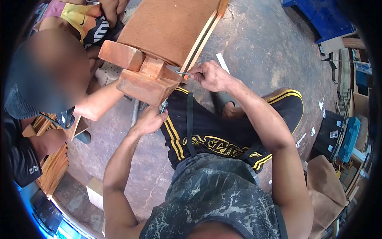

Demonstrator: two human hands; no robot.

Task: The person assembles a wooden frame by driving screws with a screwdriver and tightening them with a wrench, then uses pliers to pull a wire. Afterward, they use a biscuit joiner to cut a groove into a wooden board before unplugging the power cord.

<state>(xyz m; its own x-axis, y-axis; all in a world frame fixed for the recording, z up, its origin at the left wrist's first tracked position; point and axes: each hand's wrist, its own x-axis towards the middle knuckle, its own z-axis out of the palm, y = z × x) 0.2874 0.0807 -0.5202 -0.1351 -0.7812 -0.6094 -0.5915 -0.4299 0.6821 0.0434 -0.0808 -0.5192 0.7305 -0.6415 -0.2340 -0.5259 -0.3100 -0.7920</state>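
A wooden frame end [148, 85] of reddish blocks stands in front of my knees, joined to a long piece covered in brown material [163, 28]. My left hand [149, 120] is closed around a small shiny metal tool [163, 105] just below the near block; its exact kind is hard to make out. My right hand [211, 76] pinches a thin metal rod [183, 73], whose far end reaches the frame's right side beside the block. The rod's tip is too small to tell whether it sits in the wood.
At the left a person in a cap [24, 83] leans close, one forearm [97, 104] reaching behind the block. Wooden slats [53, 169] lie at lower left. A blue object [324, 18] stands at upper right. Boxes, a teal case [350, 137] and scraps line the right.
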